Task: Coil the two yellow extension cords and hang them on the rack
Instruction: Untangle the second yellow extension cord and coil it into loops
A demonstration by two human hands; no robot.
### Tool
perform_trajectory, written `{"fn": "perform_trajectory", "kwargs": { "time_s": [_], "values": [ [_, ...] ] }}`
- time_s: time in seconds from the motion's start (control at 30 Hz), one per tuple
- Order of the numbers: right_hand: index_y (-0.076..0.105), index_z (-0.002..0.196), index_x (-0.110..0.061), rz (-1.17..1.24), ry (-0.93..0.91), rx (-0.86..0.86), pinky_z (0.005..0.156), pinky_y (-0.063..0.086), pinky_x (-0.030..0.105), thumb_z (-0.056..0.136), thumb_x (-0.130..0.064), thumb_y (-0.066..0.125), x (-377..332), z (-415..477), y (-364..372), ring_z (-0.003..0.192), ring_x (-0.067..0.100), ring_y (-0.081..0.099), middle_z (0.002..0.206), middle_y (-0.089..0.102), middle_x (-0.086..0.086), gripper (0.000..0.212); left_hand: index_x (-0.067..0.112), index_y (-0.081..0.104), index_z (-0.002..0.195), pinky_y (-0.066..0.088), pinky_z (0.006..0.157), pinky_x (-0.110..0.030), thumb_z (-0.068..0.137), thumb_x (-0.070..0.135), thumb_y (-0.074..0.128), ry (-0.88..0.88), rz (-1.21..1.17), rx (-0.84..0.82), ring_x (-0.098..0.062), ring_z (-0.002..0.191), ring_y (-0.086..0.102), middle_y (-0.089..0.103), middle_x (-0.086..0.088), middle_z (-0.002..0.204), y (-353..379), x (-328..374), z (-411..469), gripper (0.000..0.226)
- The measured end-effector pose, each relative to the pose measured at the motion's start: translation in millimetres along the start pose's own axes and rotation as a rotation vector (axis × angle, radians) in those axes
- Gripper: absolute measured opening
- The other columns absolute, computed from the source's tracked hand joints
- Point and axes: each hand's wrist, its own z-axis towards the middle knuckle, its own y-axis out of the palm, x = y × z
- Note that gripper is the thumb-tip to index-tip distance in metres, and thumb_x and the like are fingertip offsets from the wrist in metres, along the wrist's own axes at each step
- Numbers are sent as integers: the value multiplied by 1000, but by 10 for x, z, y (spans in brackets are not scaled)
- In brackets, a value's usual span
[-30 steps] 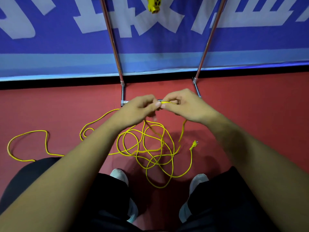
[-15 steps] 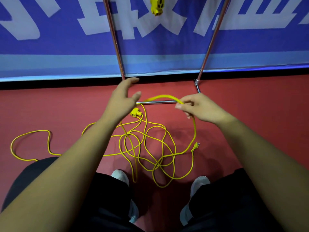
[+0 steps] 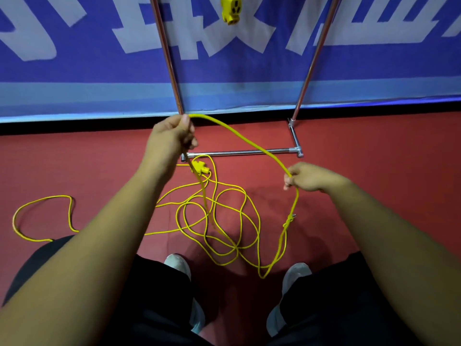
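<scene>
Between both hands (image 3: 172, 136), thin arched yellow cord (image 3: 249, 143)

— What sort of place is this, do you reckon?

— Looks like a sports hall or an event venue. The floor (image 3: 374, 151) across the middle of the frame is that smooth red matting you see on indoor courts.

— And along the top?

— A long blue banner (image 3: 87, 71) with huge pale characters, a lighter blue band at its foot, set low like a court-side barrier.

— Anything else?

— A chrome rack (image 3: 239, 153) with two slanted poles stands in front of it, upper centre, something yellow, perhaps a socket block (image 3: 230, 10), dangling at the top edge. Nothing homely about it.
</scene>
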Motion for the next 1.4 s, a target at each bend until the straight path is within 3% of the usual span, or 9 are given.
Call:
{"fn": "perform_trajectory", "kwargs": {
  "time_s": [0.07, 0.2, 0.3, 0.43, 0.7, 0.87, 1.03, 1.17, 1.4],
  "values": [
    [63, 77, -10, 140, -14, 89, 73, 43, 31, 96, -6, 52, -90, -36, -46, 77, 19, 62, 85, 75, 12, 23, 16, 63, 97, 41, 77, -27, 99, 18, 53, -35, 367, 59, -11, 82, 64, 65, -6, 89, -106, -77, 45, 11],
    [67, 83, -3, 218, -297, 128, 59, 45, 23, 95, -14, 60, -614, -264, -108, 61, 19, 68, 64, 65, 10, 18, 11, 48, 138, 25, 101, -12, 91, 20, 64, 172, 707, 20, -13, 129, 44, 49, -3, 140, -21, -145, -47, 50],
    [67, 79, -7, 143, -439, 106, 59, 48, 25, 94, -15, 60, -934, -434, -35, 53, 16, 65, 55, 58, 2, 18, 15, 57, 130, 38, 105, -22, 93, 40, 57, 192, 573, -253, -5, 119, 53, 61, 3, 130, 246, -176, -187, 44],
    [70, 85, -12, 199, -508, 159, 60, 46, 31, 92, -16, 62, -1015, -444, -32, 53, 16, 63, 54, 61, 0, 12, 14, 59, 87, 47, 70, -31, 98, 38, 49, 85, 428, -528, -15, 69, 65, 69, 1, 74, 407, -164, -326, 29],
    [65, 63, -19, -112, -52, -15, 77, 50, 38, 83, 2, 53, -100, -38, -112, 73, 17, 60, 75, 72, 5, 32, 18, 55, 69, 41, 60, -27, 101, 17, 45, 77, -132, -52, -11, 51, 50, 52, 8, 57, 23, 76, -51, 34],
    [74, 87, -7, 162, -144, 205, 72, 46, 29, 90, -7, 65, -278, -111, -200, 71, 10, 62, 78, 74, 8, 9, 22, 66, 97, 47, 94, -31, 92, 19, 57, 18, 541, 154, -14, 99, 64, 69, -2, 102, -221, -89, 107, 11],
    [76, 96, -15, 214, -448, 236, 65, 51, 31, 90, -15, 67, -830, -362, -102, 58, 11, 60, 68, 69, 15, 10, 18, 60, 126, 38, 102, -17, 94, 31, 57, 216, 448, -219, -3, 119, 54, 63, 7, 126, 108, -17, -104, 35],
    [74, 91, -13, 310, -543, 269, 57, 46, 30, 90, -14, 66, -995, -441, -86, 56, 14, 55, 63, 64, 13, 8, 13, 61, 99, 45, 73, -20, 98, 30, 53, 107, 367, -569, -6, 79, 63, 70, -5, 88, 371, -76, -263, 19],
    [65, 82, -13, 17, -288, 75, 78, 47, 31, 93, -14, 59, -304, -99, -67, 77, 11, 60, 79, 70, 1, 13, 21, 60, 65, 30, 55, -23, 96, 20, 45, 136, -155, -250, -8, 53, 41, 47, 4, 59, 164, 45, -103, 35]
  ]
}}
